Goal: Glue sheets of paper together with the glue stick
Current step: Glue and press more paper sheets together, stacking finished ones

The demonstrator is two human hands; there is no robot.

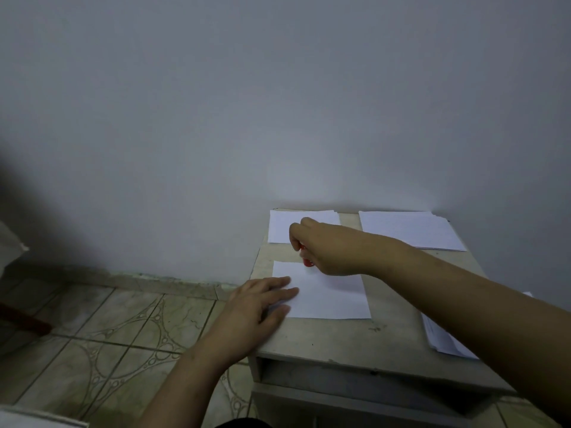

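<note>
A white sheet of paper (330, 296) lies flat in the middle of a small pale table (346, 338). My left hand (256, 304) rests flat on the sheet's left edge, fingers spread, holding it down. My right hand (321, 245) is closed around a red glue stick (307, 261), whose tip touches the sheet's far edge. Most of the glue stick is hidden inside my fist.
Stacks of white paper lie at the table's back left (287, 225), back right (411, 230) and right edge (441, 341). A grey wall rises right behind the table. Patterned floor tiles (117, 332) spread to the left.
</note>
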